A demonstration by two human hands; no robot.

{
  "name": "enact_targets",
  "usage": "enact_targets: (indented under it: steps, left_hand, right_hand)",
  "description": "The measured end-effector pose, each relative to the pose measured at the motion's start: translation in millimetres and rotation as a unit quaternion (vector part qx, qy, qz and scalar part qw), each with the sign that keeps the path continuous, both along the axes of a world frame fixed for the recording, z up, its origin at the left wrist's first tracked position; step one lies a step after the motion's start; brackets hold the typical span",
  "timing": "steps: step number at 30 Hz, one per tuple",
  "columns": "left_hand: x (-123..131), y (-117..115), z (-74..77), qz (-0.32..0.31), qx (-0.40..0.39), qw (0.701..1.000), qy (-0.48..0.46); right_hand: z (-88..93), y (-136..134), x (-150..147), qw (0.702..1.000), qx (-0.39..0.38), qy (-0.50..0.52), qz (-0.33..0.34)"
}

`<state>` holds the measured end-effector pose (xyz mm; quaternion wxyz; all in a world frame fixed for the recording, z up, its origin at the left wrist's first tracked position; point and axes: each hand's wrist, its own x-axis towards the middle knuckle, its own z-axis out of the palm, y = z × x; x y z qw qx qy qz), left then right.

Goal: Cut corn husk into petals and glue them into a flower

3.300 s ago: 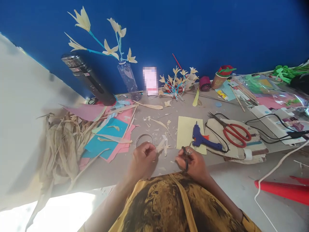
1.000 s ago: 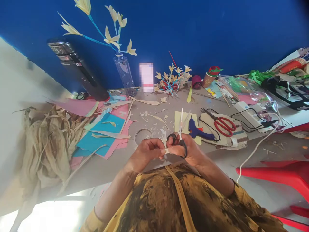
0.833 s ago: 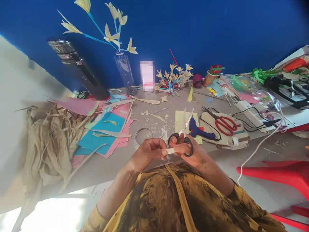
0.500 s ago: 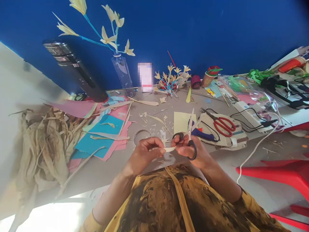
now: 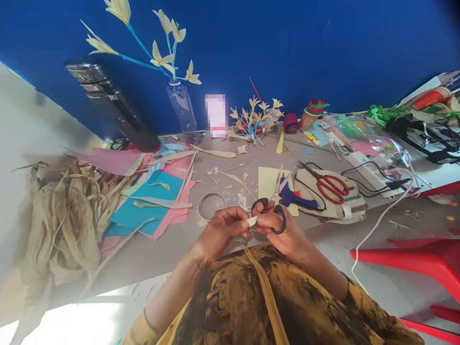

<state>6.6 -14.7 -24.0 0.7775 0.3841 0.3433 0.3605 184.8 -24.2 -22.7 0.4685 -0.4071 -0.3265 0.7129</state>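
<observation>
My left hand (image 5: 220, 231) is closed in a pinch on a small pale strip of dried husk (image 5: 251, 221), just above the table's near edge. My right hand (image 5: 282, 230) touches the strip's other end and has its fingers through the black loops of small scissors (image 5: 275, 201), whose blades point away from me and stand slightly apart. Both hands meet close to my chest. Small husk scraps (image 5: 240, 196) lie on the table right beyond them, with a thin wire ring (image 5: 211, 205) to the left.
A yellow card (image 5: 269, 182), a blue glue gun (image 5: 294, 199) and red scissors (image 5: 328, 184) lie to the right. Coloured paper sheets (image 5: 154, 201) and a heap of dried husks (image 5: 68, 215) fill the left. A bottle of husk flowers (image 5: 181, 110) and a dark flask (image 5: 111, 108) stand behind.
The strip was stretched between both hands half a second ago; now the hands are closer together and less of it shows. The scissors' blades have swung and opened a little.
</observation>
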Motion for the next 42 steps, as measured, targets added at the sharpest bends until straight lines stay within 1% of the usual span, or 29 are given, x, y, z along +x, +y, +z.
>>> enact_targets:
  steps: [2, 5, 8, 11, 14, 16, 19, 22, 24, 27, 35, 42]
  left_hand:
    - [-2, 1, 1.2, 0.003, -0.033, 0.999, -0.021]
    - [-4, 3, 3.7, 0.003, -0.056, 0.998, -0.042]
    - [-3, 5, 4.6, 0.017, -0.066, 0.996, -0.058]
    - [1, 5, 3.4, 0.054, -0.072, 0.994, -0.065]
    - [4, 5, 3.1, 0.089, -0.077, 0.992, -0.051]
    - [6, 6, 4.6, 0.124, -0.077, 0.989, -0.04]
    - [10, 6, 8.9, 0.174, -0.095, 0.98, -0.036]
    - [15, 5, 13.1, 0.174, -0.117, 0.977, -0.05]
    - [19, 5, 14.5, 0.179, -0.106, 0.977, -0.052]
    - [23, 4, 14.2, 0.21, -0.077, 0.973, -0.05]
    - [30, 4, 8.1, 0.25, -0.057, 0.965, -0.055]
    - [30, 5, 4.4, 0.257, -0.058, 0.963, -0.06]
  right_hand:
    - [-1.2, 2, 5, 1.0, -0.011, 0.001, 0.001]
    - [-0.4, 4, 14, 0.998, 0.015, -0.065, 0.012]
    - [0.9, 5, 18, 0.994, 0.026, -0.101, 0.012]
    - [-0.5, 4, 16, 0.99, 0.049, -0.133, 0.021]
    - [-4.5, 2, 13, 0.982, 0.091, -0.154, 0.063]
    - [-7.6, 0, 11, 0.978, 0.11, -0.157, 0.086]
    - [-10.8, -3, 8, 0.972, 0.118, -0.18, 0.095]
    - [-11.0, -5, 3, 0.962, 0.124, -0.216, 0.113]
    - [-10.2, -6, 0, 0.956, 0.129, -0.225, 0.135]
    - [-9.2, -8, -3, 0.953, 0.129, -0.227, 0.154]
    - [-8.2, -7, -10, 0.951, 0.137, -0.244, 0.133]
    - [-8.9, -5, -13, 0.951, 0.114, -0.253, 0.134]
